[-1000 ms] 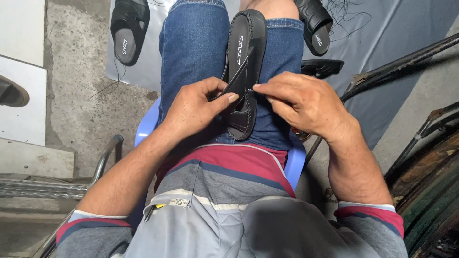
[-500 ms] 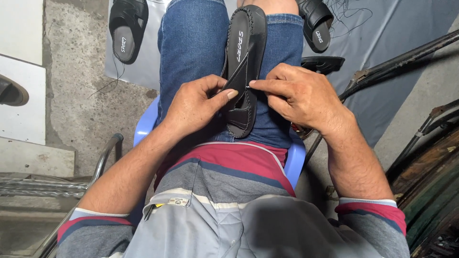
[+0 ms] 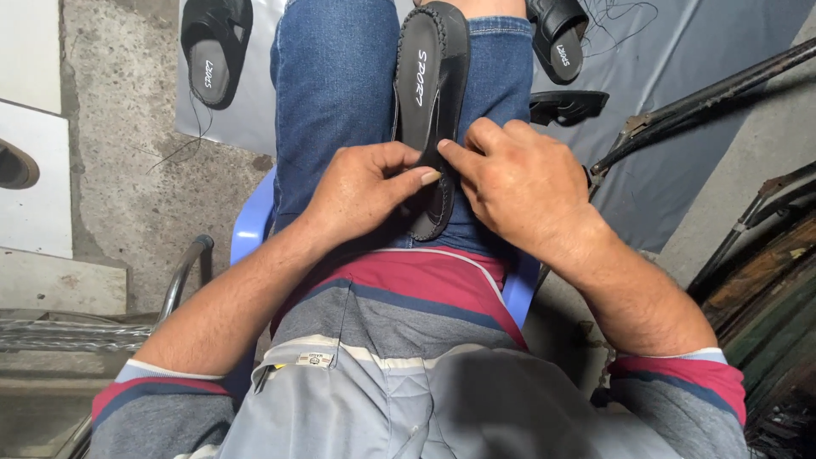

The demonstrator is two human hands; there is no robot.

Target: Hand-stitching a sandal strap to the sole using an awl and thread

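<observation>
The left hand (image 3: 361, 200) pinches the near half of a black sandal sole (image 3: 431, 110) between thumb and fingers, the thumb lying across the sole's upper face and its nail pointing toward the other hand. The grip is closed on the sole's left edge. The right hand (image 3: 518, 183) meets it from the opposite side: its fingertips press together at the sole's right edge, almost touching the left thumb. They may be pinching a needle or thread there, but nothing that fine can be made out.

The sole lies on the person's lap, resting along the blue jeans (image 3: 340, 93) between the thighs. Its long axis runs straight away from the body, the heel end near the belly and under the hands, the toe end pointing out toward the knees. A row of stitching follows its rim. Both hands sit at the same point, about the sole's middle, so neither is clearly nearer; the free length of the sole stretches away beyond the fingers.

Farther out, a blue plastic chair (image 3: 251, 225) shows beneath the legs. On a grey sheet (image 3: 680, 76) spread on the floor lie a finished black sandal (image 3: 214, 51) to the left, another black sandal (image 3: 561, 34) to the right, and a loose black strap piece (image 3: 568, 104) just beside it. A dark metal frame (image 3: 705, 98) slants across the right side.
</observation>
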